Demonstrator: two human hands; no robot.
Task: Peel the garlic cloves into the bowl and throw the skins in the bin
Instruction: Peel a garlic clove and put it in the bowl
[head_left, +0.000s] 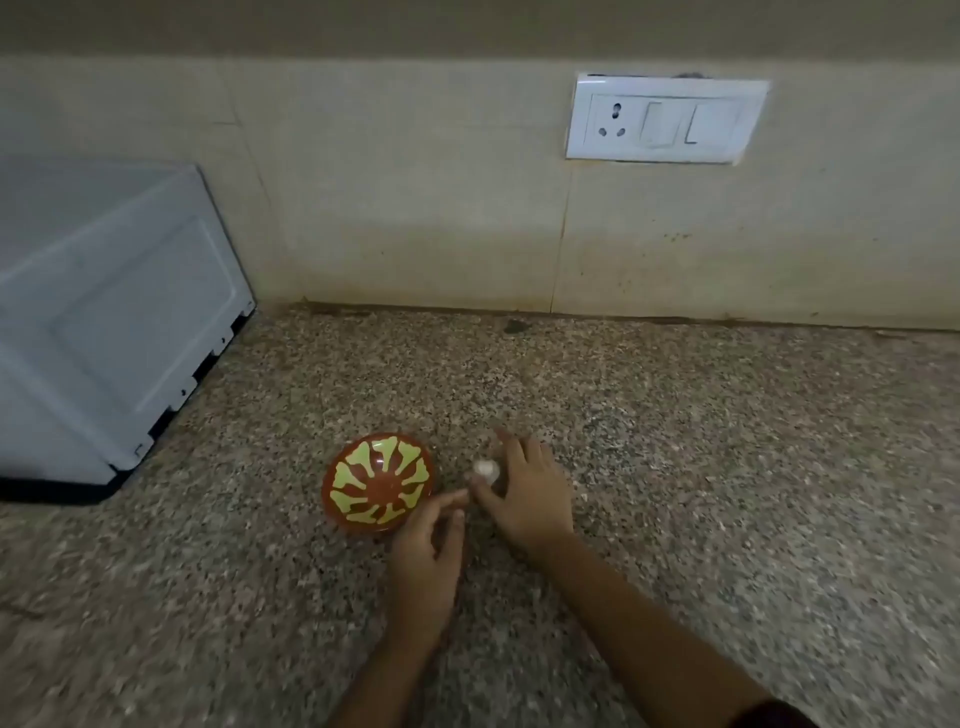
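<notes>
Grey appliance far left of hands. Red bowl, yellow pattern, just left of left hand. Left hand loosely open, holding nothing. Garlic between thumb and spread fingers of right hand; blurred, grip unclear. Socket plate on wall beyond.

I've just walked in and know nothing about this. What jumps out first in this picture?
The red bowl with its yellow sunburst pattern, on the speckled counter, catches the eye first. Just right of it the right grip, a bare hand, curls over a small white garlic, the left grip close below. On the wall behind hangs a white socket plate.
</notes>
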